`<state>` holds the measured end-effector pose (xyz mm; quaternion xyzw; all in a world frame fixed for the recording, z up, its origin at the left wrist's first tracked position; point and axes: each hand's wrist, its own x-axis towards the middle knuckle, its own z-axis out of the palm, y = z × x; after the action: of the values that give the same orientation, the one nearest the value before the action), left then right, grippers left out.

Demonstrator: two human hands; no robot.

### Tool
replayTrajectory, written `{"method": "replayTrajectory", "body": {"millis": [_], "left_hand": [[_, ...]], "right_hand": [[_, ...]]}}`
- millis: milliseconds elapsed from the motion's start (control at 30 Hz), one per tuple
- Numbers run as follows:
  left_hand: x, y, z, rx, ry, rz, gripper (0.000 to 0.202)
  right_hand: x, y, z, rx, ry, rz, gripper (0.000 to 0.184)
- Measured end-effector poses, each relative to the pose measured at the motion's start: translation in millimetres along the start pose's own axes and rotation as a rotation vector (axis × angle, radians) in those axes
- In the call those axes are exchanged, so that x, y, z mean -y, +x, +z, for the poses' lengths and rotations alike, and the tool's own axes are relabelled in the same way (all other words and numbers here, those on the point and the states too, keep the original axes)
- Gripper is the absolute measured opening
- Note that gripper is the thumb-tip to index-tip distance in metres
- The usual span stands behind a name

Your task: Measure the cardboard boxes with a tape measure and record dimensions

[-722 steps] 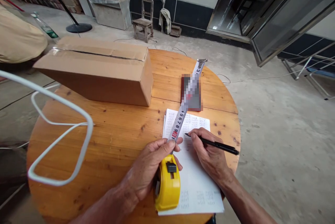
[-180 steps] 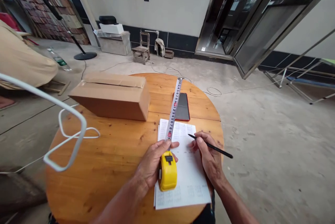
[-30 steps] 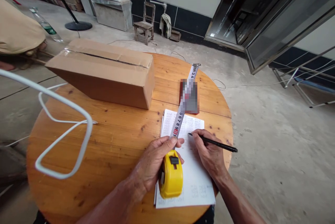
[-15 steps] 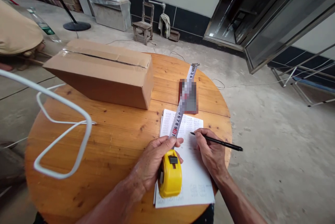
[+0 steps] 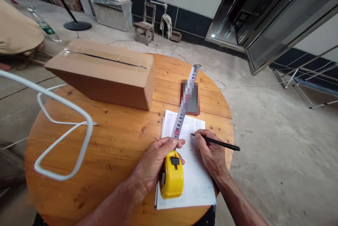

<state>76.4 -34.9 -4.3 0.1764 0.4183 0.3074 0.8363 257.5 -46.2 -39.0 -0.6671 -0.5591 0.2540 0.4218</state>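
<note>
My left hand (image 5: 155, 162) is closed on a yellow tape measure (image 5: 173, 180), its thumb pressed on the blade just above the case. The pulled-out blade (image 5: 179, 119) runs away from me over the paper and a small blurred-out object (image 5: 194, 101), its metal hook near the table's far side. In my right hand (image 5: 211, 152) is a black pen (image 5: 221, 143), pinched between the fingers, with its tip at the upper part of the paper. Sheets of paper (image 5: 194, 180) with rows of handwriting lie under both hands.
A closed cardboard box (image 5: 118, 85) stands on the round wooden table (image 5: 105, 148), back left. A white bent tube frame (image 5: 79, 162) juts in from the left. Beyond are a small wooden chair (image 5: 144, 27), a plastic bottle (image 5: 44, 27) and a metal rack (image 5: 298, 78).
My right hand has shifted slightly left with the pen, and the pen tip has moved a little left over the paper. The left hand and tape measure stay almost in place.
</note>
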Motion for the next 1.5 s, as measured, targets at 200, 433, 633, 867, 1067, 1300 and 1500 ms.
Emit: {"method": "replayTrajectory", "body": {"millis": [200,433,633,867,1067,1300,1500], "left_hand": [[0.5,1.6,-1.1,0.002,0.000,-0.006,0.034],[-1.0,1.0,-0.1,-0.002,-0.009,-0.015,0.034],[-0.4,1.2,0.0,0.001,-0.005,-0.006,0.031],[-0.5,1.3,0.5,0.004,-0.003,-0.009,0.032],[-0.2,0.6,0.5,-0.004,-0.010,-0.012,0.036],[0.1,1.4,-0.2,0.003,-0.013,-0.013,0.036],[-1.7,0.3,1.0,-0.008,-0.012,-0.022,0.034]], "right_hand": [[-0.1,-0.2,0.8,-0.001,0.006,0.003,0.015],[0.9,0.6,0.1,0.002,-0.013,-0.007,0.015],[3.4,1.7,0.5,0.023,-0.020,-0.018,0.015],[8.1,1.4,0.9,-0.016,-0.092,-0.057,0.015],[8.4,0.6,0.2,0.000,-0.102,-0.047,0.016],[7.4,0.5,-0.8,0.006,-0.094,-0.052,0.015],[8.3,-0.4,-1.3,-0.034,-0.075,-0.040,0.014]]}}
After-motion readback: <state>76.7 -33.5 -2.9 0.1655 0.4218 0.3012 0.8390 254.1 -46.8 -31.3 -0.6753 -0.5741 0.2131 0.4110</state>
